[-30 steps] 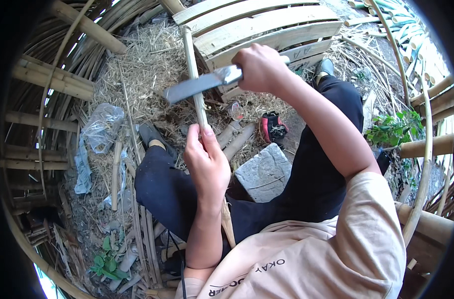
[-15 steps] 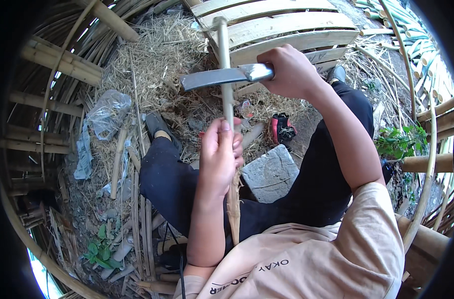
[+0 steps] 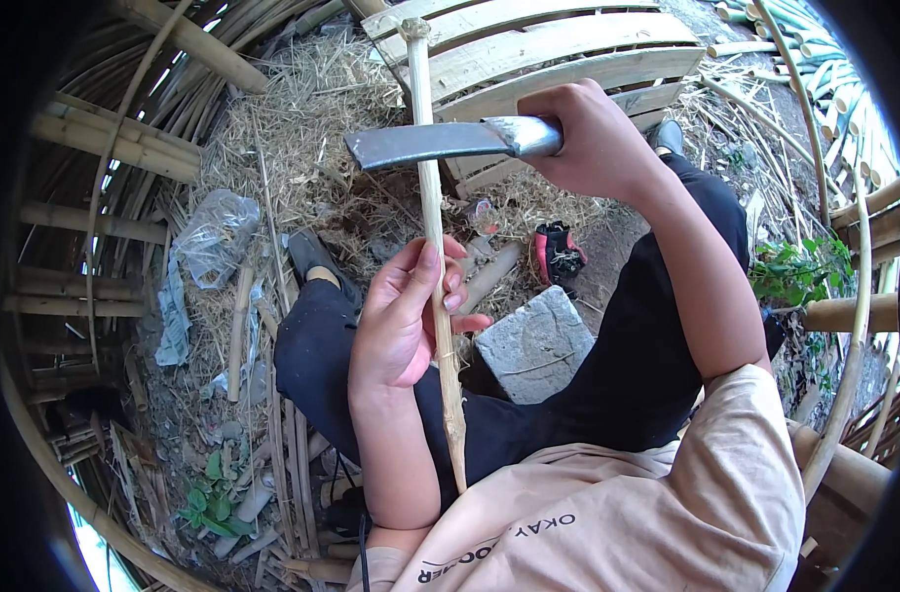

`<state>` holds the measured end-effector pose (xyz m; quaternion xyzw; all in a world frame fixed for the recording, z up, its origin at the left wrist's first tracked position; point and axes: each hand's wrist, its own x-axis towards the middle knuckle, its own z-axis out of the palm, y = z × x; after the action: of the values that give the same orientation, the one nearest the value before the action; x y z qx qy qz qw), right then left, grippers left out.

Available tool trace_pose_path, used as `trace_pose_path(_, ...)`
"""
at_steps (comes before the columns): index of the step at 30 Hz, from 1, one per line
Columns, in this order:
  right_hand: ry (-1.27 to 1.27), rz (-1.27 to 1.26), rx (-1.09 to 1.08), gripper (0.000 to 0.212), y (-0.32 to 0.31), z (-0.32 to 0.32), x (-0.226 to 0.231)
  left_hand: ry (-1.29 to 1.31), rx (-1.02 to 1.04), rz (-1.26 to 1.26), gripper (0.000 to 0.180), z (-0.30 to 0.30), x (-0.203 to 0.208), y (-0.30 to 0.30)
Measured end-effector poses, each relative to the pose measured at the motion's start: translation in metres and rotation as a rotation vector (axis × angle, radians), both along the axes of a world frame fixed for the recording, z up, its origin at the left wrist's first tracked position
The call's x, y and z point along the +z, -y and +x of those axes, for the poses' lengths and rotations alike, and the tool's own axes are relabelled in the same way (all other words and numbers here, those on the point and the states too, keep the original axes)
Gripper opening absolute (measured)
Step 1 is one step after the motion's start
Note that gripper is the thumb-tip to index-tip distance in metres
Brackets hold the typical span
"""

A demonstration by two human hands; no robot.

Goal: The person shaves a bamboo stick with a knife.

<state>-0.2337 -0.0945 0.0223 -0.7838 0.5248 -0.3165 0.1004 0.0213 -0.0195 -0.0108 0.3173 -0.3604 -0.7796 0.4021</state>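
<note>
A long pale wooden stick (image 3: 431, 202), knobbed at its far end, runs toward me down the middle. Its tapered near end reaches my shirt. My left hand (image 3: 391, 311) holds the stick around its middle between thumb and fingers, with some fingers partly extended. My right hand (image 3: 600, 143) is wrapped round the metal handle of a broad-bladed knife (image 3: 411, 146). Its grey blade lies crosswise over the stick, beyond my left hand; whether it touches the wood I cannot tell.
A grey stone block (image 3: 537, 345) sits between my legs, with a red and black object (image 3: 559, 254) beyond it. A slatted wooden panel (image 3: 568, 44) lies ahead. Dry straw (image 3: 312, 128) and a clear plastic bag (image 3: 216, 237) are at left, bamboo poles (image 3: 825, 49) far right.
The stick has shifted left and shows more stripped, pale wood. My left hand has moved left with looser fingers. The knife has moved slightly toward the far side of the view.
</note>
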Motion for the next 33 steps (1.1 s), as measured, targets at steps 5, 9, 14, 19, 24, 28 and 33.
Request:
trace_pose_path(5,-0.037,0.02,0.006,0.014,-0.004,-0.003,0.002,0.002,0.03,0.03,0.022,-0.006,-0.002,0.001)
trace_pose_path(9,-0.037,0.018,0.022,0.014,-0.003,-0.004,-0.001,0.053,0.137,0.05,0.021,-0.01,-0.004,0.003)
trace_pose_path(14,-0.011,-0.018,0.022,0.015,-0.002,-0.005,-0.003,0.077,0.197,0.044,0.016,-0.011,-0.002,0.004)
trace_pose_path(19,-0.003,-0.051,-0.004,0.015,0.002,-0.002,-0.009,0.109,0.179,0.033,0.015,-0.008,-0.002,0.003)
trace_pose_path(24,0.001,-0.038,-0.074,0.02,0.006,0.001,-0.012,0.128,0.197,0.052,0.015,-0.009,0.002,0.001)
trace_pose_path(28,-0.046,0.016,-0.104,0.019,0.008,0.003,-0.011,0.096,0.158,0.051,0.016,-0.004,0.003,0.0)
trace_pose_path(33,0.01,0.021,0.044,0.025,0.008,0.01,-0.018,0.2,0.211,-0.01,0.018,-0.013,0.01,-0.009)
